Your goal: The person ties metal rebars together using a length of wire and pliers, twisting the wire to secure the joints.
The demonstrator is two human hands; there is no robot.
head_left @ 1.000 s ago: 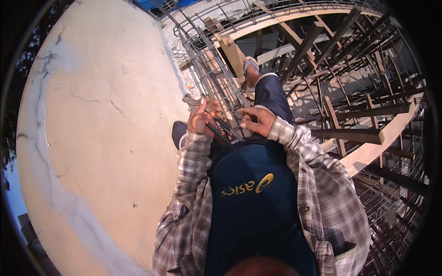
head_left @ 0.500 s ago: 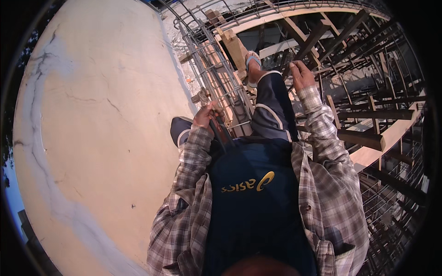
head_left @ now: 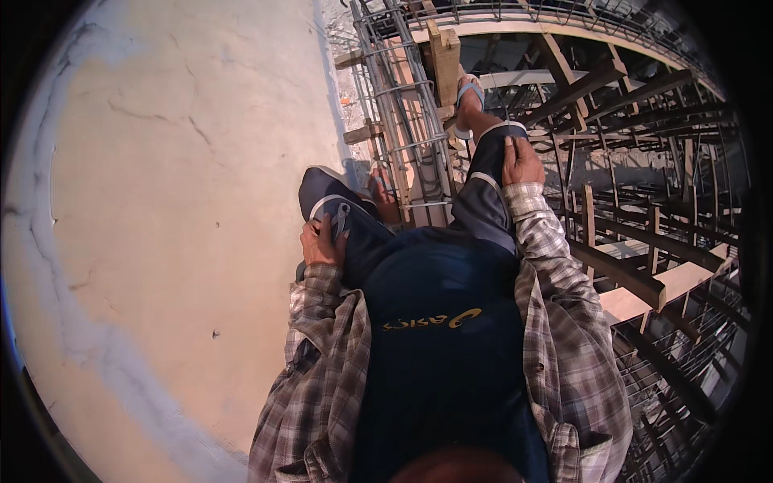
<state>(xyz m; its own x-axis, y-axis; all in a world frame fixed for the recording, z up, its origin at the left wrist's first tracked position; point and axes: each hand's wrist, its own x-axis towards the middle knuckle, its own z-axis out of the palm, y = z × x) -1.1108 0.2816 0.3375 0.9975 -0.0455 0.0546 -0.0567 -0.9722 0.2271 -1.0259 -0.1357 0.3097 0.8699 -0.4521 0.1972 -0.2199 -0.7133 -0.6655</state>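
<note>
The person's left hand [head_left: 320, 244] closes around a grey metal tool [head_left: 342, 214] over the left thigh, near the right edge of the cracked beige surface [head_left: 177, 241]. The right hand [head_left: 523, 163] lies against the right leg of the dark trousers [head_left: 489, 165], close to the knee (whether its curled fingers pinch anything is too small to tell). A steel rebar cage [head_left: 417, 143] runs between the legs, alongside that surface's right edge. Beyond the right knee, a sandalled foot [head_left: 477, 117] stands beside a timber block [head_left: 444, 63]; wooden beams [head_left: 620, 270] crisscross farther right.
</note>
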